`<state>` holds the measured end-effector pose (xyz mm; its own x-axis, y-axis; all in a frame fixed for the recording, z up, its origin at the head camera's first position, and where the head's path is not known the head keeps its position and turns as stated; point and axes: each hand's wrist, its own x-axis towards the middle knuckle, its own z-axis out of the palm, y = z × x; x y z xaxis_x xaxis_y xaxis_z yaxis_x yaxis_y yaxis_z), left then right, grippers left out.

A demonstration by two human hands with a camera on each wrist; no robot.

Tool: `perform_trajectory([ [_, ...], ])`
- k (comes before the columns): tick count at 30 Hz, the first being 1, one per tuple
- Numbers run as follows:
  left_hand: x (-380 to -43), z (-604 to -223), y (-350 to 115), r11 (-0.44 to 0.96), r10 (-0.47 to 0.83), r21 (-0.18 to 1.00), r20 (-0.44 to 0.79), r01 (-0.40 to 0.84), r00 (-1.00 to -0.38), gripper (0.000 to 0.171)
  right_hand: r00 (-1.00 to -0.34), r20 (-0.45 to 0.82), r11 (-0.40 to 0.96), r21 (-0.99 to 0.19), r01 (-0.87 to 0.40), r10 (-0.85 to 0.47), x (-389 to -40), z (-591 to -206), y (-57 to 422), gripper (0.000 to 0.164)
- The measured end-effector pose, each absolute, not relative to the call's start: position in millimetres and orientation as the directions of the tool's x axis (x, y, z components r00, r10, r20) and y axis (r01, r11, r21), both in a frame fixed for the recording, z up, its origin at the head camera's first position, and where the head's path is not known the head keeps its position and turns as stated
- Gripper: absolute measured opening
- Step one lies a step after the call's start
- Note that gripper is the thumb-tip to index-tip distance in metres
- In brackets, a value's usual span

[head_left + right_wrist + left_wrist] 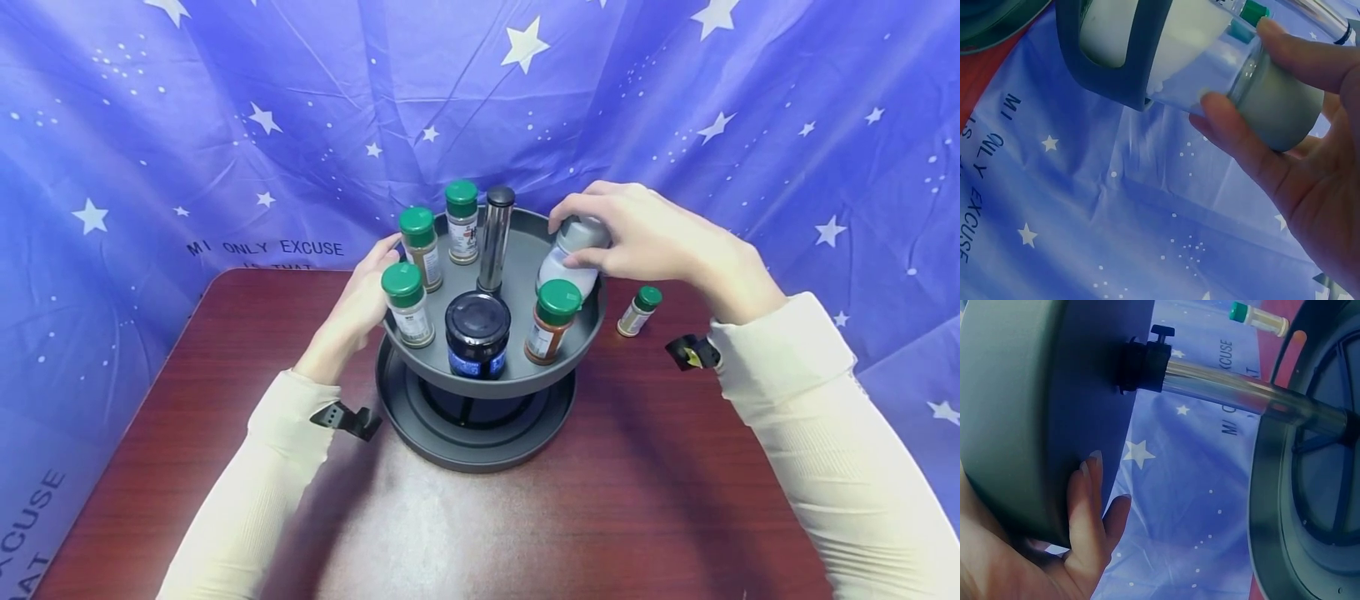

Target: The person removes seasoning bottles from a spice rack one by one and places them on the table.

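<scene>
A two-tier grey turntable (480, 458) stands on the table, its upper tray (517, 387) carrying spice containers. My left hand (360, 304) holds that tray's left side; in the left wrist view its fingers (1087, 506) reach around to the underside. At the tray's right side my right hand (645, 233) grips a clear jar (555, 271) of white contents by its grey cap (1285, 103). Within the tray's rim, the jar leans slightly. In front of it is a green-capped spice bottle (547, 333) with reddish contents. A dark-lidded jar (477, 333) stands at the tray's front.
Three more green-capped bottles, one of them a shaker (408, 312), line the tray's left side. A metal post (495, 242) rises through its middle. Right of the turntable, a small green-capped bottle (637, 315) stands on the red-brown table (637, 500). A blue star-patterned curtain (450, 100) hangs behind.
</scene>
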<state>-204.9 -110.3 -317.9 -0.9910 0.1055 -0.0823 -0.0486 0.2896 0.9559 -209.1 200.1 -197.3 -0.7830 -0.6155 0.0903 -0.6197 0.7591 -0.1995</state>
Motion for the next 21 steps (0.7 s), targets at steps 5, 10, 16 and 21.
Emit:
perform_trajectory([
  [5, -205, -319, -110, 0.285, 0.106, 0.957, -0.08, -0.047, -0.991, 0.049, -0.775, 0.144, 0.745, -0.213, -0.632, -0.616, -209, -197, 203, 0.029],
  [10, -205, -319, -110, 0.28, 0.107, 0.959, -0.079, -0.047, -0.991, 0.05, -0.776, 0.189, 0.745, -0.219, -0.63, -0.601, -208, -195, 208, 0.028],
  [16, -204, -318, -110, 0.283, 0.105, 0.958, -0.085, -0.052, -0.991, 0.05, -0.786, 0.212, 0.746, -0.25, -0.618, -0.58, -206, -189, 215, 0.029],
  [21, -205, -317, -110, 0.284, 0.104, 0.958, -0.082, -0.05, -0.991, 0.05, -0.789, 0.245, 0.755, -0.235, -0.612, -0.563, -204, -182, 220, 0.03],
])
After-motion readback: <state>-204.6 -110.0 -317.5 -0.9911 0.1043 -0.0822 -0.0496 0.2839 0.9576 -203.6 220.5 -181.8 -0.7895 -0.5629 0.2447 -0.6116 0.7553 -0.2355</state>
